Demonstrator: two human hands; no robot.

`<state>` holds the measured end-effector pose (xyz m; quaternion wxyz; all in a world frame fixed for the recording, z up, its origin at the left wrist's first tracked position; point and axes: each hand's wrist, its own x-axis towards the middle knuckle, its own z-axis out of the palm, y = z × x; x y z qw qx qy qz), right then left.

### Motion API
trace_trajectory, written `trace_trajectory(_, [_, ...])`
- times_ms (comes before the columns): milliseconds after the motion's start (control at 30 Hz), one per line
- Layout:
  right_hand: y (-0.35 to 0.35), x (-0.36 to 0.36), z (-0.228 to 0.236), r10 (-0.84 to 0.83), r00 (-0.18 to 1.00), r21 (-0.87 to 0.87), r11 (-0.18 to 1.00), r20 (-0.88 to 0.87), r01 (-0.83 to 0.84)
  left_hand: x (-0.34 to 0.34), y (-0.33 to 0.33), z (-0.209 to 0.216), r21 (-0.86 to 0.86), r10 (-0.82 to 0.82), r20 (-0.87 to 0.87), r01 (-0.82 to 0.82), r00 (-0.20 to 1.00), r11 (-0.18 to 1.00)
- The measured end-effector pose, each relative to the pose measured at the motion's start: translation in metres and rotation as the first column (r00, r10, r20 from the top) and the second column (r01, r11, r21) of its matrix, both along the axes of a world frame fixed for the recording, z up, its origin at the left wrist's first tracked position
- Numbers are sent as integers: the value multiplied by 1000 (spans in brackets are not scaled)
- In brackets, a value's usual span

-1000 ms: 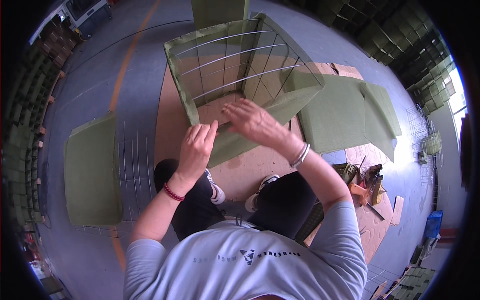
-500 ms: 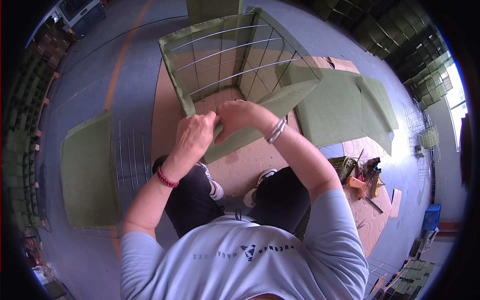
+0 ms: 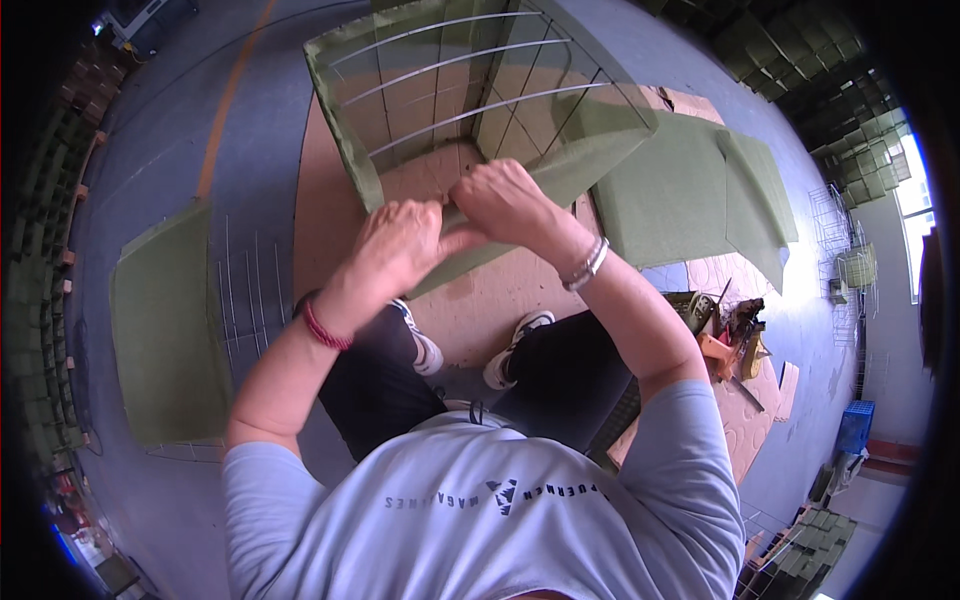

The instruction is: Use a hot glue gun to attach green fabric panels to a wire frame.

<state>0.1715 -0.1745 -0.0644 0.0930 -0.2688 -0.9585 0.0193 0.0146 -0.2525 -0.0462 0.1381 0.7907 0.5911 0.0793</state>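
Observation:
In front of me a box-shaped wire frame covered in green mesh fabric stands tilted, its wire-barred side facing up. My left hand is closed at its near edge, fingers curled over the fabric and thumb stretched to the right. Close beside it, my right hand is also closed on that edge, knuckles up. A strip of the fabric hangs below both hands. Whatever lies between the fingertips is hidden.
Brown cardboard lies under the frame and my feet. To the right are a green fabric sheet and tools, one with an orange handle. At left lie a green panel and a wire grid. Green stacks line the side.
Both hands have moved slightly up in the view, the right also a little to the right. The right hand has turned into a closed, knuckles-up grip. The view has shifted a bit.

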Motion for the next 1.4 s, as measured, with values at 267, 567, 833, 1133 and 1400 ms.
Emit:
trace_trajectory(267, [31, -20, 11, 75, 943, -569, 812, 323, 131, -15, 47, -26, -420, -47, 320, 186, 946, 888])
trace_trajectory(567, [-21, 15, -10, 243, 850, 257, 957, -468, -132, -4, -39, -25, 497, -35, -4, 32, 999, 867])
trace_trajectory(833, [-7, -28, 18, -125, 989, -261, 955, 83, 143, -10, -3, -19, 188, -20, 15, 17, 1000, 982])
trace_trajectory(1133, [17, -7, 0, -419, 768, -578, 812, -484, 79, -13, 10, 4, 216, 1, 547, -143, 837, 966])
trace_trajectory(1400, [-28, 13, -18, 45, 889, 122, 993, -456, 12, -61, -17, -45, 652, -252, 17, 180, 968, 736])
